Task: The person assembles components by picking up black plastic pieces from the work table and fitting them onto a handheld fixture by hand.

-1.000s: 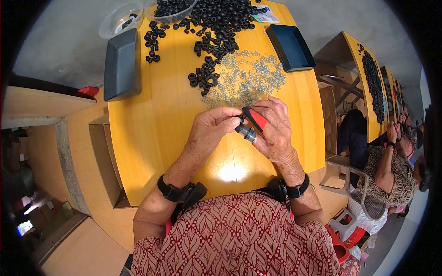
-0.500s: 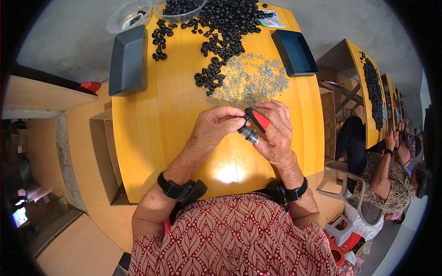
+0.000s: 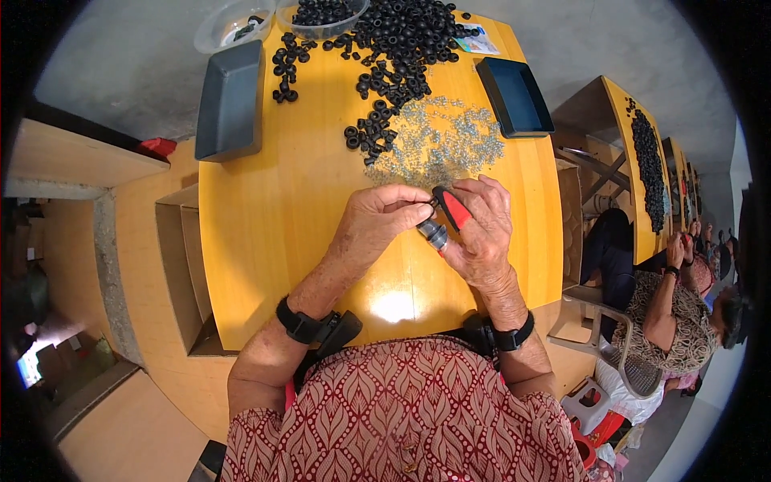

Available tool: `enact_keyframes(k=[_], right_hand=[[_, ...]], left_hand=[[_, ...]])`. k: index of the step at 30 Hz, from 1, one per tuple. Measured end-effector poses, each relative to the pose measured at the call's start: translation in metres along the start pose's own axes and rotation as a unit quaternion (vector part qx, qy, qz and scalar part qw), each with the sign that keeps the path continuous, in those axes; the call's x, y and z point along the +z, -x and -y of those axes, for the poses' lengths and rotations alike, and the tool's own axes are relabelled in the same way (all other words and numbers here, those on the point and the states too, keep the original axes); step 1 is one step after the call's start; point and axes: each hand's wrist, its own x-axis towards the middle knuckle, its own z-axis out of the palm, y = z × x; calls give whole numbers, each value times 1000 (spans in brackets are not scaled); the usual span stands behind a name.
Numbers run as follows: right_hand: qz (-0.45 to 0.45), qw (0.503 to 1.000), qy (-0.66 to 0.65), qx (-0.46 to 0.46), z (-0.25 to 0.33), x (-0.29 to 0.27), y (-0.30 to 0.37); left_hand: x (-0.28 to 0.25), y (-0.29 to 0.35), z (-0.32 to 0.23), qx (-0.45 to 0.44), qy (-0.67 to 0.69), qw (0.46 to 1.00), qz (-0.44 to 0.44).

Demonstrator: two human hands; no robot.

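Note:
My right hand (image 3: 487,234) is closed around a hand tool with a red and black grip (image 3: 456,210); its exact kind does not show. A dark cylindrical piece with a grey band (image 3: 434,234) points toward my right thumb, below the grip. Thumb and forefinger of my left hand (image 3: 376,215) pinch together against the tool's tip, on a small dark part mostly covered by the fingertips. Just beyond both hands lies a spread of small shiny metal pieces (image 3: 442,136). Black rubber-like ring-shaped parts (image 3: 405,32) are heaped behind them, with several strewn nearer.
A grey tray (image 3: 230,100) stands at the table's left edge, a dark blue tray (image 3: 516,96) at its right. Clear plastic tubs (image 3: 321,30) sit at the back left. To the right, a person (image 3: 671,313) sits at another table (image 3: 622,108) bearing black parts.
The view has shifted slightly, so the table and trays sit a little differently. Both hands keep nearly the same grip, with only a small movement of fingers and tool.

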Motion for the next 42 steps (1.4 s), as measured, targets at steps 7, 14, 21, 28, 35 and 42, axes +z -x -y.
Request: enact_keyframes(k=[7,14,21,28,35,42], right_hand=[[-11,1000,-13,-6,-1,4,1],[19,999,-15,35,5,0,-7],[21,999,-17,23,1,1,-6],[8,1000,4,25,-4,-2,-4],[-2,1000,1,7,-2,1,-3],[-6,1000,-23,10,-2,4,0]], left_hand=[[-2,-1,1,15,-31,999,-1],[2,0,-1,-10,12,1000,-15],[1,-1,1,15,-23,1000,-3],[3,3,-4,2,-53,999,-3],[0,2,1,2,-53,999,7],[1,2,-1,-4,-52,998,19]])
